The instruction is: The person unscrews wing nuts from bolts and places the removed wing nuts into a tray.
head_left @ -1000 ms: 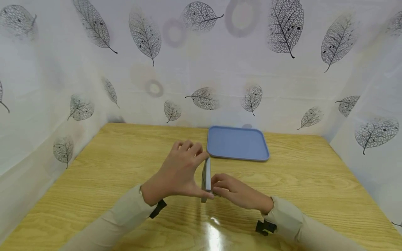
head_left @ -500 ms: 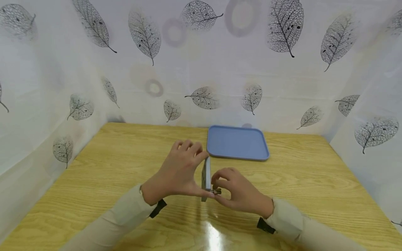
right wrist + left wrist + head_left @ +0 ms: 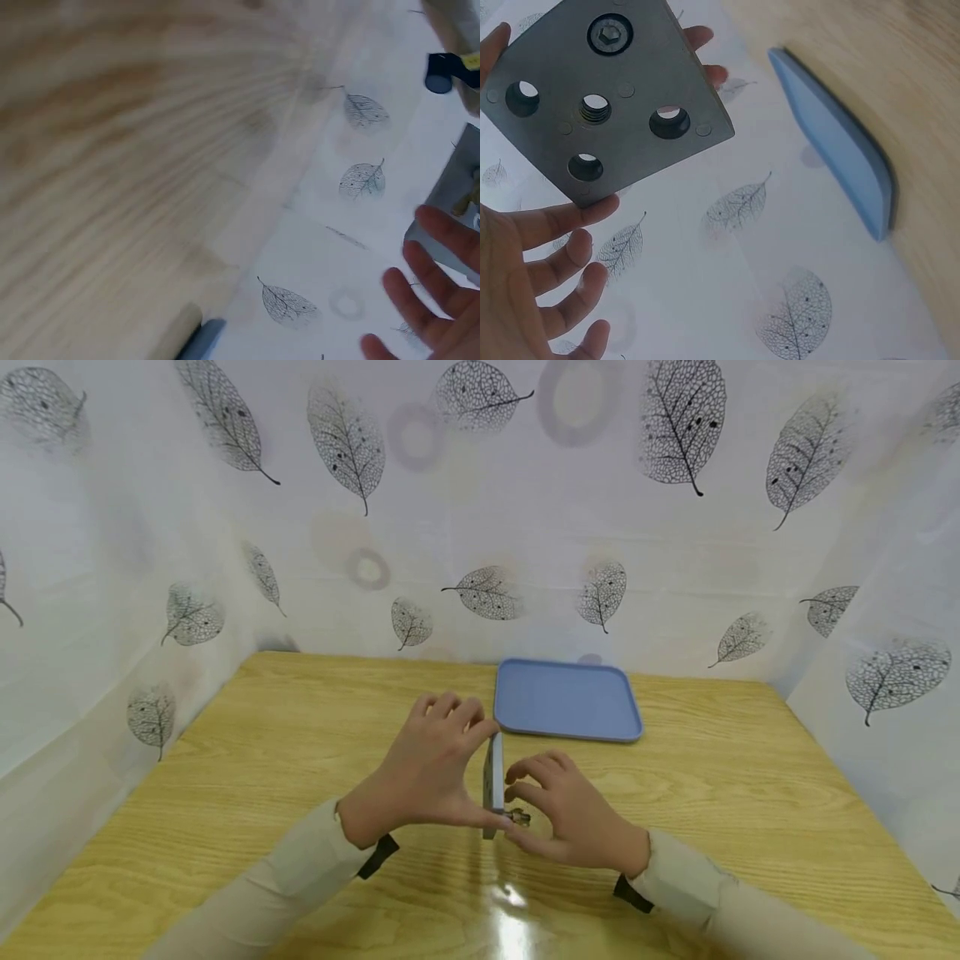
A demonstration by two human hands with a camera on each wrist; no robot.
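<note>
My left hand (image 3: 438, 768) holds a square grey metal plate (image 3: 555, 75) upright by opposite edges, thumb below and index finger above. Several round holes go through the plate, and a hex socket screw (image 3: 610, 34) sits in one near a corner. Out of the plate's right face sticks a small brass-coloured fastener (image 3: 519, 817), shaped like a wing nut. My right hand (image 3: 581, 818) is beside it, thumb just below and bent fingers above, with a gap around the fastener. In the right wrist view, the spread fingers (image 3: 427, 277) reach toward the plate's face.
A blue tray (image 3: 566, 697) lies at the back of the wooden table (image 3: 360, 693), right of the middle. Behind and at both sides hangs a white curtain (image 3: 480, 518) printed with leaves. Each sleeve carries a black strap (image 3: 378, 857) at the wrist.
The right fingers have lifted and spread from close around the fastener, so it now shows and sits at a slightly different angle. The left hand and plate have stayed put.
</note>
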